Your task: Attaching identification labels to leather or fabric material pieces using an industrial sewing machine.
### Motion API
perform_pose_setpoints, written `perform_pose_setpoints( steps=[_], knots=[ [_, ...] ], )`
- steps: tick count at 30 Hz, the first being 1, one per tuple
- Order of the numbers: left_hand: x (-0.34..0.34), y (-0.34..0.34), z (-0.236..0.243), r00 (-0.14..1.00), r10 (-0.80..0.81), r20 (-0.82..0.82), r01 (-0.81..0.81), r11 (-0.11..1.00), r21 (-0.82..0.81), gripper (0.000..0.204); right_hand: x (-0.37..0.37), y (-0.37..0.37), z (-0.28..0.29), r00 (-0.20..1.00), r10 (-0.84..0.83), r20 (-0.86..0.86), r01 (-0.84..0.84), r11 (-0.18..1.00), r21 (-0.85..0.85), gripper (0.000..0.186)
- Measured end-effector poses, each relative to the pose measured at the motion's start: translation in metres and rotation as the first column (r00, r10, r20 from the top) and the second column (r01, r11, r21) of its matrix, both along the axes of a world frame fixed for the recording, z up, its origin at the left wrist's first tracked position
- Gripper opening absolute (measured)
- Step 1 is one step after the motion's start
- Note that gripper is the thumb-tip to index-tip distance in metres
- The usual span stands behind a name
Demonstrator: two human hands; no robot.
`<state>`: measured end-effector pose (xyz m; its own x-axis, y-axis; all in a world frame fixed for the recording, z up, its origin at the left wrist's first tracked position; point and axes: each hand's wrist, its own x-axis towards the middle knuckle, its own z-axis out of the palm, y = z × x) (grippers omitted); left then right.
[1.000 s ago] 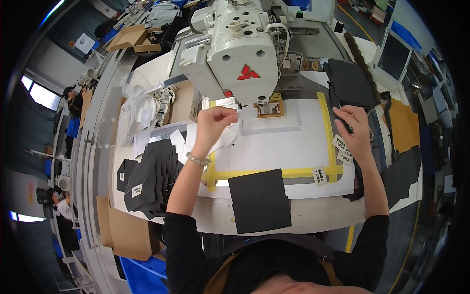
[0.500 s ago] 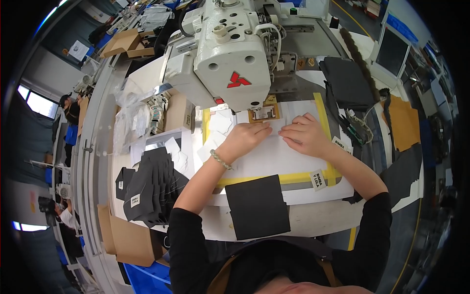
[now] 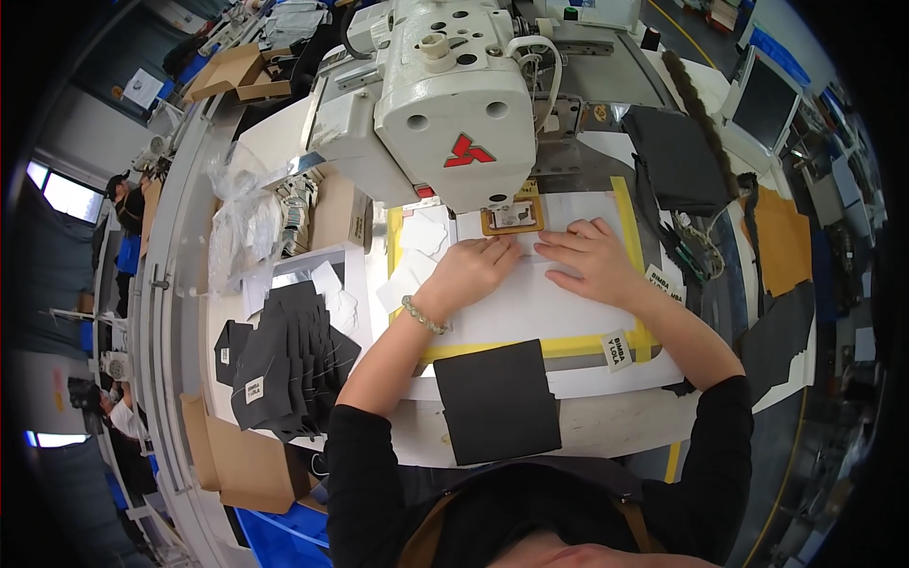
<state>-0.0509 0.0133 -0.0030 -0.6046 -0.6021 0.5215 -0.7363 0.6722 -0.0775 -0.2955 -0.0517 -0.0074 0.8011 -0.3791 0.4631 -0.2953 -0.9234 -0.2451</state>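
My left hand [image 3: 476, 276] lies on the white sheet [image 3: 530, 317], its fingers stretched forward side by side. The fingertips reach close to the near edge of a small brass-coloured clamp frame [image 3: 512, 228] beneath the sewing machine's head [image 3: 454, 128]. Facing it across a narrow gap, my right hand [image 3: 595, 265] rests flat on the same sheet, thumb apart from the fingers. Neither hand visibly grips anything; whatever lies under the fingertips is hidden. A black fabric piece [image 3: 498, 402] lies at the table's front edge, and a white printed label [image 3: 616, 350] lies to its right.
Yellow tape [image 3: 627, 222] borders the sheet. White paper pieces [image 3: 417, 251] lie at its left. Further left are stacked black fabric pieces [image 3: 294, 355] and a box of labels [image 3: 301, 213]. Folded black fabric [image 3: 674, 161], thread snips [image 3: 684, 248] and brown material [image 3: 781, 239] are at the right.
The view has shifted slightly, so the machine head looks nearer. My right hand's fingers have spread a little, and my left fingertips have drawn slightly back from the right hand.
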Motion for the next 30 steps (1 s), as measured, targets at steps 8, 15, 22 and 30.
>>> perform_pose_setpoints(
  steps=[8, 15, 22, 30],
  knots=[
    [-0.020, 0.017, -0.002, 0.994, 0.104, -0.042, -0.102, 0.993, 0.057, 0.030, 0.004, 0.008, -0.002, 0.991, -0.089, -0.097, 0.083, 0.995, -0.059, 0.042],
    [-0.021, 0.020, -0.004, 0.984, 0.151, -0.095, -0.129, 0.971, 0.203, 0.035, 0.003, 0.011, 0.003, 0.992, -0.088, -0.089, 0.083, 0.995, -0.057, 0.040],
    [-0.020, 0.018, -0.004, 0.986, 0.103, -0.128, -0.072, 0.971, 0.226, 0.040, 0.002, 0.009, 0.000, 0.997, -0.071, -0.007, 0.070, 0.996, -0.056, 0.032],
    [-0.018, 0.020, -0.003, 0.991, 0.071, -0.113, -0.040, 0.965, 0.259, 0.048, 0.001, 0.009, -0.001, 0.998, -0.061, 0.023, 0.063, 0.995, -0.077, 0.026]
  ],
)
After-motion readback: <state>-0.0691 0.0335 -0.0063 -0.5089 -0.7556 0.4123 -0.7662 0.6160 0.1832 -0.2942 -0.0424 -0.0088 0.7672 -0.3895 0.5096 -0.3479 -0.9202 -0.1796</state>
